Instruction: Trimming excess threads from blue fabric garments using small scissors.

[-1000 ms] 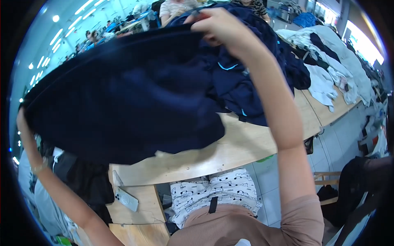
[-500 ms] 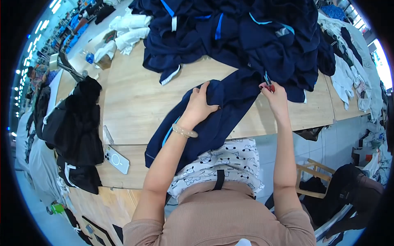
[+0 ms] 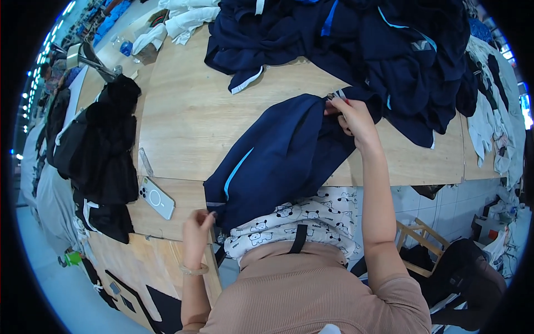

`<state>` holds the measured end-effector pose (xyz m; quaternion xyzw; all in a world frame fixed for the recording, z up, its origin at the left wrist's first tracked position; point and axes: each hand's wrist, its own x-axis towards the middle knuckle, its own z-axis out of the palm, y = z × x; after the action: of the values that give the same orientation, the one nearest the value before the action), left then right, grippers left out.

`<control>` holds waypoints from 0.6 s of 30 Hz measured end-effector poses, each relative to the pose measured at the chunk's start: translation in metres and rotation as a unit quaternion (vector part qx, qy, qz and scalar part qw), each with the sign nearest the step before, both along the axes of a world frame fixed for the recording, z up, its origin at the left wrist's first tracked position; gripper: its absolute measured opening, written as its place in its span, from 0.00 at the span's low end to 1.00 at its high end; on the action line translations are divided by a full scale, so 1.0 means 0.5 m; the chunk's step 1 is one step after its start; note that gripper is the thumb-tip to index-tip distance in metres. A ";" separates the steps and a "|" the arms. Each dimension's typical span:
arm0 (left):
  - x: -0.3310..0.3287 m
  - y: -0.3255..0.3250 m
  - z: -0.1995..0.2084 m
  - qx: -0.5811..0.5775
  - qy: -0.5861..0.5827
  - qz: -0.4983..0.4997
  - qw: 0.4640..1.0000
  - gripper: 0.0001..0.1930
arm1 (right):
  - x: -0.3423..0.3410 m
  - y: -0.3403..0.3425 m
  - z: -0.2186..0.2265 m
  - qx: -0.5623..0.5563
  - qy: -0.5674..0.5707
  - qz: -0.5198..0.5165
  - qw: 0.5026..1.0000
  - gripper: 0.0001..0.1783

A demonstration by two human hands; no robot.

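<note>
A navy garment (image 3: 278, 150) with a light-blue stripe lies spread over the near table edge and partly over my lap. My right hand (image 3: 356, 122) is closed at its far edge, fingers against the cloth. A bit of red and a dark tip show at those fingers, part of the small red-handled thread snips (image 3: 348, 102), mostly hidden by the hand. My left hand (image 3: 196, 234), with a bracelet at the wrist, is at the garment's near left corner. Its thumb and finger are pinched together beside the hem; what they hold, if anything, is too small to make out.
More navy garments (image 3: 289, 39) are heaped across the far side of the table (image 3: 178, 122). At the left are a phone (image 3: 157, 198), black garments (image 3: 105, 150) and a metal arm (image 3: 100, 67). White cloths hang at the right, above a wooden stool (image 3: 423, 245).
My left hand has let go of the garment's middle and moved down to its near left corner. My right hand has come slightly left with the snips, and the cloth has shifted.
</note>
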<state>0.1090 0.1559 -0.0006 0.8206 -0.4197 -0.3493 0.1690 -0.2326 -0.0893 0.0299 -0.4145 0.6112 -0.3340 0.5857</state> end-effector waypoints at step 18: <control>-0.042 -0.013 -0.178 -0.012 0.043 -0.011 0.999 0.26 | -0.053 0.032 0.053 0.012 -0.172 0.032 0.985 0.08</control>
<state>0.0879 0.1493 -0.0894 0.7982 -0.4251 -0.3810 0.1923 -0.2591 -0.0734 0.0563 -0.3633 0.4919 -0.3737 0.6974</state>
